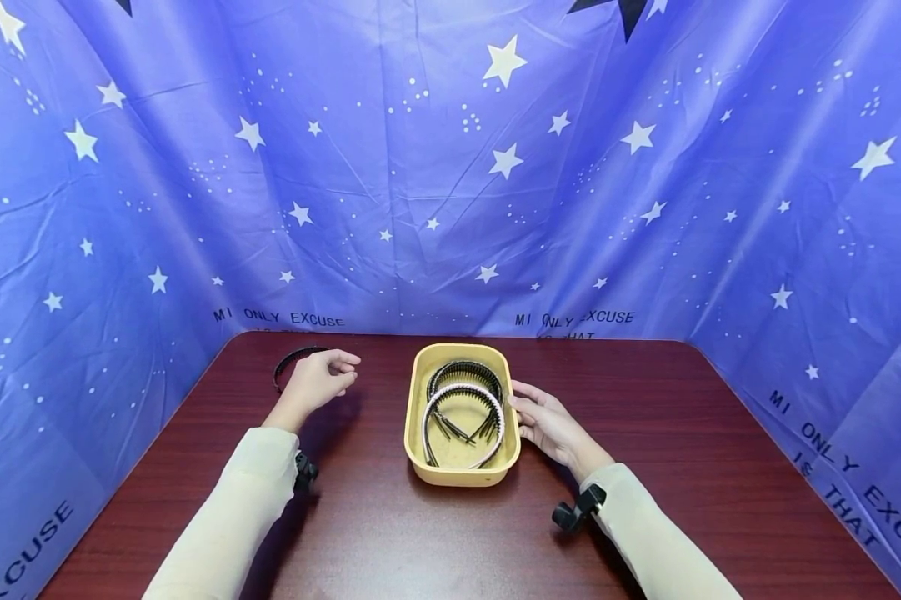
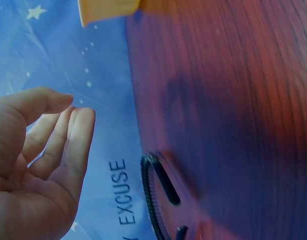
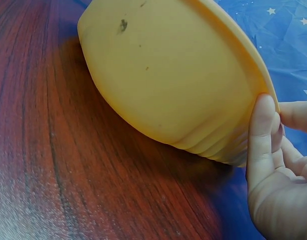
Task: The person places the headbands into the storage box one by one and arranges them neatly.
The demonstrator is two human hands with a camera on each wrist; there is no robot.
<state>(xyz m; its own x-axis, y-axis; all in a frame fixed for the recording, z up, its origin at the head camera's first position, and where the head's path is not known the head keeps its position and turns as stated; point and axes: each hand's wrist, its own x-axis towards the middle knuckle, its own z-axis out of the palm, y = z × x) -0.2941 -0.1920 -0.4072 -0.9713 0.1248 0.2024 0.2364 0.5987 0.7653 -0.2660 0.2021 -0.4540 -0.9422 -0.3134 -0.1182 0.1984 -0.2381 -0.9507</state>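
Note:
A yellow plastic basin (image 1: 461,477) with rounded corners is in the middle of the head view. Inside it lie a pale headband with dark teeth (image 1: 427,421) and, behind that, black toothed headband material (image 1: 465,367); overlap hides how many pieces there are. My right hand (image 1: 551,425) holds the basin's right side near the rim, its thumb and fingers against the edge in the right wrist view. Left of the basin my left hand (image 1: 317,385) hovers with loosely bent fingers, holding nothing. Beyond it a black headband (image 2: 151,195) lies on the table, partly hidden in the head view.
The dark red wooden table (image 1: 375,533) ends at a blue star-patterned curtain (image 1: 435,167) that hangs along the back and both sides. A black strap mount (image 1: 579,508) sits on the right wrist, another black mount (image 1: 305,472) on the left.

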